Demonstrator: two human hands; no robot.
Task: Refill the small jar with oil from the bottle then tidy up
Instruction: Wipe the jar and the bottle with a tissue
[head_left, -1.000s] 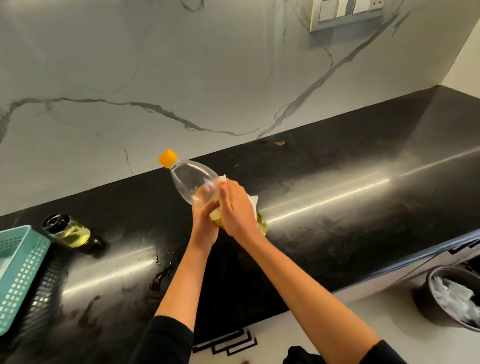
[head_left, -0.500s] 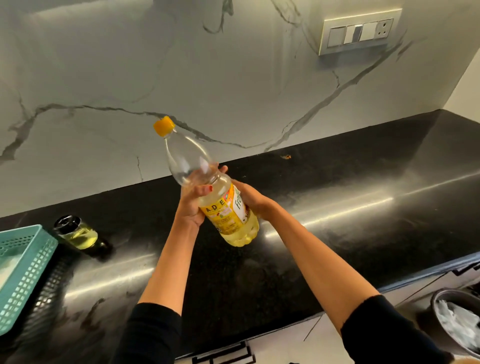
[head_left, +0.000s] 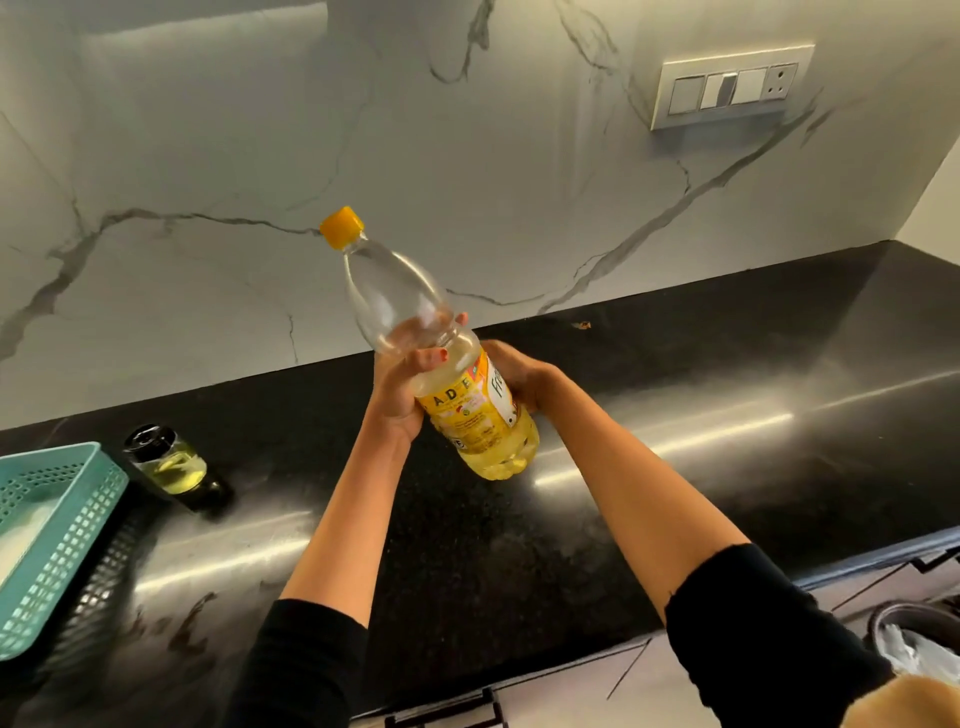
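Oil bottle (head_left: 470, 410) with yellow cap (head_left: 341, 226), tilted, held above black countertop (head_left: 727, 467), left hand (head_left: 397, 397) gripping its middle, right hand (head_left: 527, 376) wrapped round label side, small jar (head_left: 174, 467) standing left beside teal basket (head_left: 78, 545)

jar (head_left: 170, 464) and basket (head_left: 67, 545) crowd the left

bottle cap (head_left: 341, 226) yellow | basket (head_left: 78, 525) teal | counter (head_left: 727, 415) black

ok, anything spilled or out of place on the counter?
Yes. Streaky smears on the counter near the basket look like an unwiped spill. A small orange scrap lies by the wall. The bottle is capped.
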